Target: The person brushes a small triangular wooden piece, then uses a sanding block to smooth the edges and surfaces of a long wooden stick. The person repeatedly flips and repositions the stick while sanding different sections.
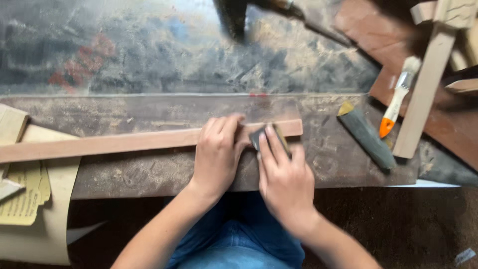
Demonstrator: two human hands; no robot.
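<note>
A view from above of a dusty workbench (149, 65), with a person's two bare hands at work near its front edge. A long, thin wooden strip (99, 143) lies flat across the bench, running from the far left edge to just right of centre, slightly tilted so its right end sits higher in the picture.

The left hand (216, 154) rests palm down on the strip near its right end, fingers laid flat and slightly spread over the wood, pressing on it rather than gripping around it. The right hand (285, 177) is just beside it, touching the same end of the strip; its fingers curl over a small dark sanding block (260, 135) with a yellowish edge, which sits on top of the wood. The hands are nearly touching each other.

To the right, apart from the hands, a dark wedge-shaped block (368, 137) lies on the bench. Beyond it is a paintbrush (398, 97) with a white and orange handle, beside a pale wooden post (425, 89). At the far left lie sheets of yellowish sandpaper (27, 199). Blue jeans (239, 239) show below the bench edge.
</note>
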